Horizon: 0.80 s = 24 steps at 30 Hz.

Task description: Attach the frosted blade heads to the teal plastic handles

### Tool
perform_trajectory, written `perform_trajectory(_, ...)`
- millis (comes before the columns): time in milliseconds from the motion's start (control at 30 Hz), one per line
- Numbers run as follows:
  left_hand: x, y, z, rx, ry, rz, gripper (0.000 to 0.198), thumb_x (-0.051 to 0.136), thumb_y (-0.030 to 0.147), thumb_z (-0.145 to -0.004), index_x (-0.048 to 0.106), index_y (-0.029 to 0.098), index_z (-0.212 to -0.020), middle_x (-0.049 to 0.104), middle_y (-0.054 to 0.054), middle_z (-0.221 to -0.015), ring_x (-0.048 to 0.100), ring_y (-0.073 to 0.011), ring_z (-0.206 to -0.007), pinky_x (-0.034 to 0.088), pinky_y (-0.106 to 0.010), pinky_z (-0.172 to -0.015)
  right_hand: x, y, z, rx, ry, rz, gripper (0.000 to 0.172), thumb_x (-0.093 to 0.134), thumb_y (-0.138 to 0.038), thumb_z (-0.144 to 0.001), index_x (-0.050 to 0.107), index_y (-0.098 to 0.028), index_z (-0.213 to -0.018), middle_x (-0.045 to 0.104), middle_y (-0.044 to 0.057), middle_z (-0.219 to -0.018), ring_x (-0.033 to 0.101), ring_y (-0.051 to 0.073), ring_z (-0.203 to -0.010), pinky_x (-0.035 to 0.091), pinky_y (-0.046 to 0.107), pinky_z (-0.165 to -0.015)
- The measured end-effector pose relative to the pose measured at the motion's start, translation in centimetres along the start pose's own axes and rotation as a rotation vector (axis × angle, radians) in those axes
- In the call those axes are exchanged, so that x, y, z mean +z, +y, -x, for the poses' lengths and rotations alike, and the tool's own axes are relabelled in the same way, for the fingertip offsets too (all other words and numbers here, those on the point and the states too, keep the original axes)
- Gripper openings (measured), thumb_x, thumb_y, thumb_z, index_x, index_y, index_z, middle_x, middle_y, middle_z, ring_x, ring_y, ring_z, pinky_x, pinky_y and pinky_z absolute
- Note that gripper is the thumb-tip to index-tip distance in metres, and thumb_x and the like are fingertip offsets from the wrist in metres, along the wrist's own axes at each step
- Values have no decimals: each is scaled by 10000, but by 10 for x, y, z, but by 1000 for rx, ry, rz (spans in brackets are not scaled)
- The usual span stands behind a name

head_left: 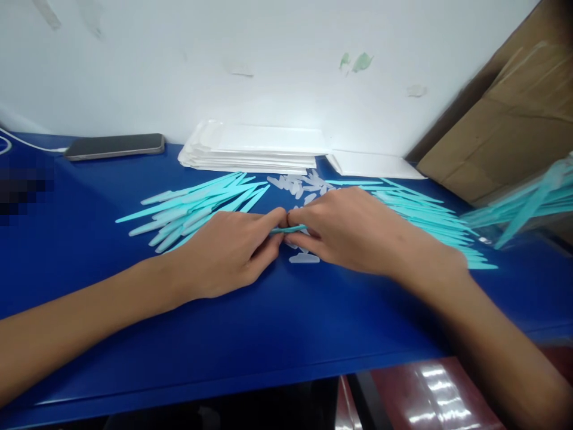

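Observation:
Both my hands meet at mid-table, holding one thin teal eyebrow razor (pixel 289 229) sideways between them. Fingers and thumb of my left hand (pixel 233 248) pinch one end. My right hand (pixel 347 233) grips the other end, its fingertips touching the left ones and hiding the blade area. Beneath and behind the hands lie small clear blade caps (pixel 298 186), with one loose cap (pixel 304 258) just in front. Left of them spreads a pile of teal razors (pixel 179 218), several with clear caps on. Beyond my right wrist is another pile of teal razors (pixel 425 218).
A stack of white flat packets (pixel 255 149) stands against the wall, another white packet (pixel 373 164) beside it. A phone (pixel 115 146) with a white cable lies back left. At right, a cardboard box (pixel 501 119) stands behind a clear bag of teal razors (pixel 532 200). The blue table (pixel 215 346) ends in front.

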State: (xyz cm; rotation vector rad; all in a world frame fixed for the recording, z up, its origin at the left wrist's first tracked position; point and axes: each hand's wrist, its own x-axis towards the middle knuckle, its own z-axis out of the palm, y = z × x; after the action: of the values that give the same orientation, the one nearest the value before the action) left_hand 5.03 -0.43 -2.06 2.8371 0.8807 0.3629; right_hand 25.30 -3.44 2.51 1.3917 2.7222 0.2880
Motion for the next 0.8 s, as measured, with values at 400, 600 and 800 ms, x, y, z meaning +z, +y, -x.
perform_trajectory(400, 0, 1, 0, 10, 2, -7, 129, 390, 264, -1005, 499, 202, -1036, 579, 34, -676, 547, -157, -546, 307, -285, -524, 0, 1, 1, -1, 1, -3, 194, 561, -357, -967, 676, -223, -888, 652, 10, -672, 563, 173, -590, 224, 296, -519)
perform_trajectory(600, 0, 1, 1, -1, 1, -2, 133, 384, 269, -1013, 500, 206, -1030, 587, 36, -687, 549, -152, -546, 309, -288, -529, 1, 2, -2, -20, -1, -17, 210, 550, -348, -971, 662, -214, -855, 648, 6, -673, 549, 162, -590, 225, 292, -534)
perform_trajectory(800, -1, 1, 0, 4, 1, 23, 121, 379, 264, -1012, 487, 210, -999, 568, 42, -661, 528, -146, -523, 294, -284, -513, 2, 4, -3, -28, 9, -27, 267, 528, -351, -980, 646, -189, -803, 638, 11, -666, 520, 143, -571, 208, 287, -543)
